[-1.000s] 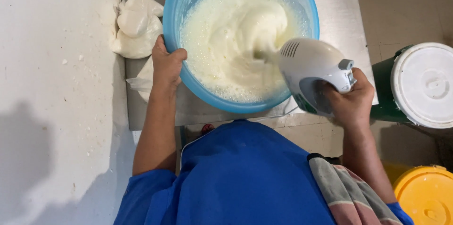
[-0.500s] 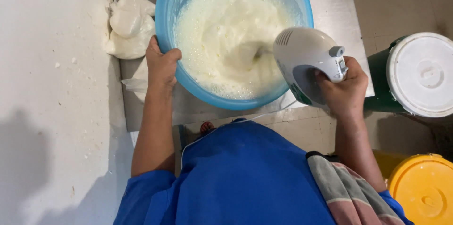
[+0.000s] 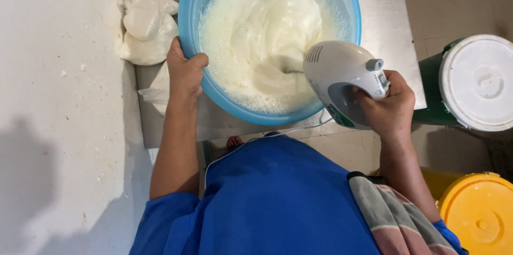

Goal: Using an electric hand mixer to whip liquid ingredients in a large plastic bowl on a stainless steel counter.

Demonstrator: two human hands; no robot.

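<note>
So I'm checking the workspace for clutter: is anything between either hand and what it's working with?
Nothing visible. The left hand grips the blue bowl rim directly, and the right hand holds the white hand mixer, which reaches straight into the frothy batter. The white bags sit off to the side.

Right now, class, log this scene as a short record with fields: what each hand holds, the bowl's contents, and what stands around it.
left hand: left hand grips the rim of the blue bowl
right hand: right hand holds the white hand mixer, its beaters in the mixture
contents: pale, frothy batter
surface: metal table
left of bowl: white bags
right, on floor: green bucket with white lid; yellow bucket
</note>
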